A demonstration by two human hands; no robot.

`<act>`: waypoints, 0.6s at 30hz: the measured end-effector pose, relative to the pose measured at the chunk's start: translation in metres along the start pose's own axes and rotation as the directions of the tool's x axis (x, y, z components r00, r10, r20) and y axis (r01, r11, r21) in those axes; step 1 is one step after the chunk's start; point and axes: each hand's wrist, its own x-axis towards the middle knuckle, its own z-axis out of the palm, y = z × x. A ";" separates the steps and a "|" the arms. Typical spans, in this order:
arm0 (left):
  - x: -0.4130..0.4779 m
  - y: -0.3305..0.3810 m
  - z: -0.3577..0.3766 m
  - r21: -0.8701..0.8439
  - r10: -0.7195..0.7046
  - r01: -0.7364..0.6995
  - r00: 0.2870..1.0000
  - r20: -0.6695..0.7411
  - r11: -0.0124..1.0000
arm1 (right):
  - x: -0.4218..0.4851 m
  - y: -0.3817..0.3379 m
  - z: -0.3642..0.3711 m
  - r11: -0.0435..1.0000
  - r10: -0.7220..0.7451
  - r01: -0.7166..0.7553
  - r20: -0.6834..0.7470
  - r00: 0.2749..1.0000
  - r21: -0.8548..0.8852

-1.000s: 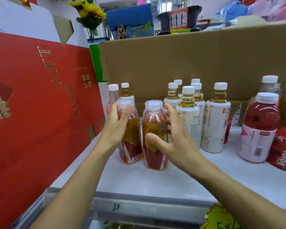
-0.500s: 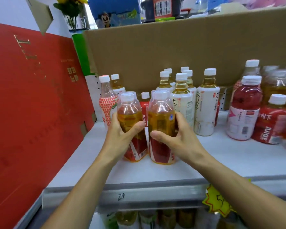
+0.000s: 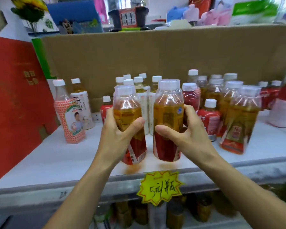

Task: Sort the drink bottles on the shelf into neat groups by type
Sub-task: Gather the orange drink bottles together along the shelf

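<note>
looking across the frame, we see a brown cardboard wall (image 3: 155,60) spanning the upper middle, behind everything on the shelf. a red board (image 3: 15,104) fills the left edge. the white shelf (image 3: 56,162) runs across the lower middle, with its grey front lip below.

near the frame's centre our two hands each grasp one drink bottle. the left hand (image 3: 119,138) is wrapped round the left amber bottle (image 3: 127,113), thumb across its front. the right hand (image 3: 188,134) is wrapped round the right amber bottle (image 3: 168,109) the same way. the two bottles sit side by side with a narrow gap between them, close to the shelf's front edge. the left one leans a little, and we cannot tell whether their bases touch the shelf.

right of centre a cluster of like amber bottles (image 3: 238,123) stands on the shelf, with red juice bottles (image 3: 191,96) behind and among them. behind our hands is a group of white-labelled tea bottles (image 3: 139,86). at left centre stands a pink dotted bottle (image 3: 69,119), just beside a lone tea bottle (image 3: 80,103). at the bottom centre a yellow starburst price tag (image 3: 160,187) hangs from the shelf lip.
</note>
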 end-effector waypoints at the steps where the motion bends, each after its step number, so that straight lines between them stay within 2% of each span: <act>1: -0.003 0.007 0.014 -0.009 0.009 -0.009 1.000 -0.002 1.000 | -0.002 0.001 -0.015 1.000 -0.007 0.007 -0.008 1.000 -0.001; 10: -0.025 0.051 0.138 -0.032 0.048 -0.046 0.998 0.040 0.998 | -0.020 0.015 -0.140 0.999 -0.016 0.015 -0.031 0.999 -0.035; 18: -0.032 0.065 0.213 -0.039 0.019 -0.017 0.998 0.052 0.999 | -0.018 0.045 -0.232 0.996 0.015 -0.026 -0.128 0.992 -0.083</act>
